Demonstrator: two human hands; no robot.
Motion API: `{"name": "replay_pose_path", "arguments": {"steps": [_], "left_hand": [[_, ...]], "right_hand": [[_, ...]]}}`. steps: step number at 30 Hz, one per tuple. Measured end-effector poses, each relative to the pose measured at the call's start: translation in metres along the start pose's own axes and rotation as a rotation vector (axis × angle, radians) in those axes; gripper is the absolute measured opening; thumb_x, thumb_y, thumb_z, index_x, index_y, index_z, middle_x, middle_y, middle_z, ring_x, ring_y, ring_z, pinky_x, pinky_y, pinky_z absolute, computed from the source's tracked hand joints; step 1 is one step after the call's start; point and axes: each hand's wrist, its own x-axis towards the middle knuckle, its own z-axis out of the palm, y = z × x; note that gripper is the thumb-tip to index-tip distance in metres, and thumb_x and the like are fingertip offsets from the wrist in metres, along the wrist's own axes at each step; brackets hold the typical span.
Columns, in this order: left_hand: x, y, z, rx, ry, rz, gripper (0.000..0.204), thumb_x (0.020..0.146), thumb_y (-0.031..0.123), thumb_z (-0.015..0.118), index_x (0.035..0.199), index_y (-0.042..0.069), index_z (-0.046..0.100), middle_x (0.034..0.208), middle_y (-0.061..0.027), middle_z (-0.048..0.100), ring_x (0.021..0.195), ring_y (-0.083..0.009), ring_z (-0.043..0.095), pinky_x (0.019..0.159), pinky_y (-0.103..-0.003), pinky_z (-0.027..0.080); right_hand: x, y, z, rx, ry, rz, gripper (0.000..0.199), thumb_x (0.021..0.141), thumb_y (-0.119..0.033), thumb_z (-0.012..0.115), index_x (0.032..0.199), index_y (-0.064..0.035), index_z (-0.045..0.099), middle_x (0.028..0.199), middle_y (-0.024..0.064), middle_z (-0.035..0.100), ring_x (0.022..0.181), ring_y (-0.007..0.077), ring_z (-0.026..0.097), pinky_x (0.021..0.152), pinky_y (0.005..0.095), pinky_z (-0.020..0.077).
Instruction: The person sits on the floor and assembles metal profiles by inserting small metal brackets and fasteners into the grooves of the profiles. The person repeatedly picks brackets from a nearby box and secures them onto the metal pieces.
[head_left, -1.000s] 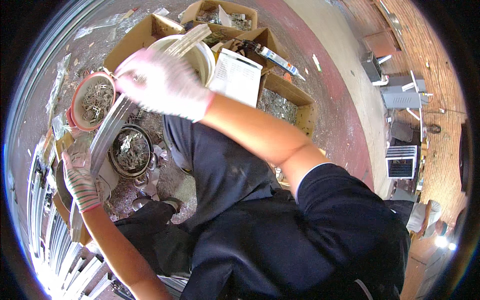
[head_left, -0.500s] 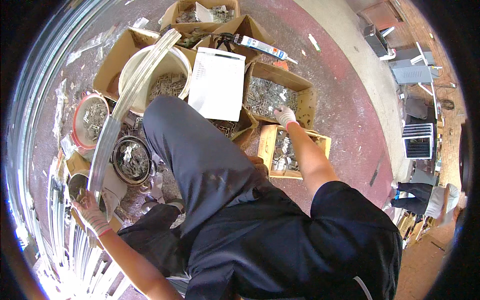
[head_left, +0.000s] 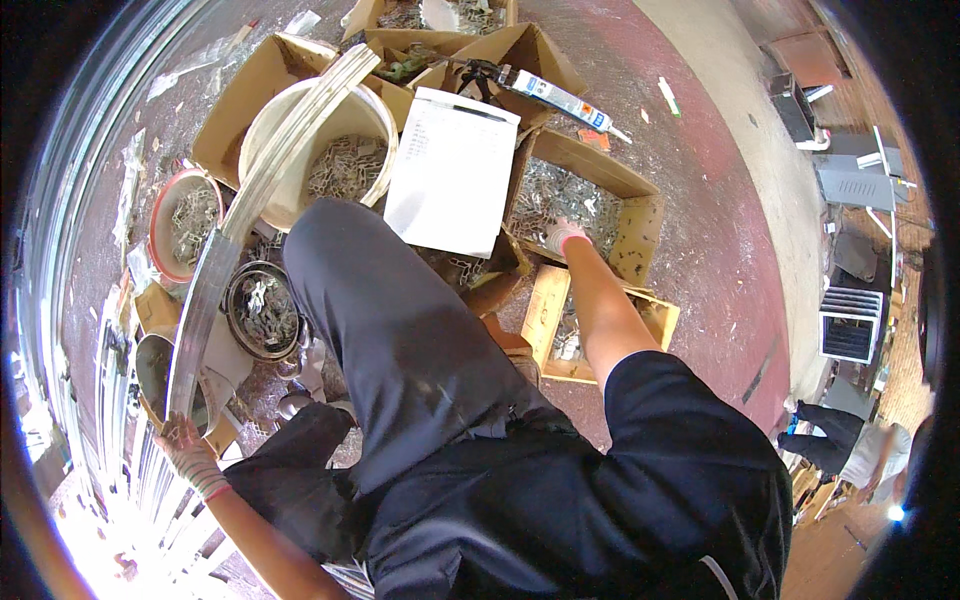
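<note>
red-stained concrete floor point(head_left: 720, 230), left hand point(head_left: 185, 445) gripping metal strip point(head_left: 215, 270), right hand point(head_left: 562, 238) in cardboard box point(head_left: 640, 215), grip unclear

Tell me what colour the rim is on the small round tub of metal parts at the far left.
Red: the small round tub has a red rim, seen in the head view.

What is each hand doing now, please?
Left hand: shut on the metal strip.
Right hand: in the box of metal parts; grip cannot be told.
</note>
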Motion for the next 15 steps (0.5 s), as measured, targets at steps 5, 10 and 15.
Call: {"name": "replay_pose_path", "arguments": {"steps": [5,10,15], "left_hand": [[0.053,-0.038,-0.045,0.374,-0.464,0.399,0.063,0.101,0.05,0.05,0.138,-0.001,0.048,0.141,-0.0198,0.054,0.135,-0.0312,0.049,0.115,-0.044,0.04],[0.017,-0.002,0.039,0.293,-0.212,0.434,0.031,0.097,0.024,0.057,0.125,0.01,0.059,0.118,-0.0092,0.064,0.111,-0.0249,0.061,0.104,-0.051,0.045],[-0.091,0.057,0.109,0.957,-0.053,0.717,0.025,0.09,0.031,0.065,0.094,0.007,0.069,0.085,-0.0105,0.066,0.077,-0.0268,0.063,0.07,-0.041,0.054]], "right_hand": [[0.005,0.003,0.002,-0.141,0.02,-0.093,0.047,0.092,-0.022,0.056,0.137,-0.0107,0.06,0.146,0.0138,0.052,0.136,0.0346,0.049,0.11,0.0514,0.0423],[-0.016,0.023,-0.01,0.099,0.26,-0.252,0.057,0.092,-0.023,0.056,0.148,-0.0172,0.049,0.143,0.0183,0.057,0.127,0.034,0.058,0.105,0.0422,0.0478],[-0.047,0.028,-0.014,0.134,0.323,-0.468,0.052,0.095,-0.036,0.063,0.14,-0.011,0.055,0.137,0.0183,0.06,0.122,0.0358,0.059,0.105,0.0425,0.0461]]}}
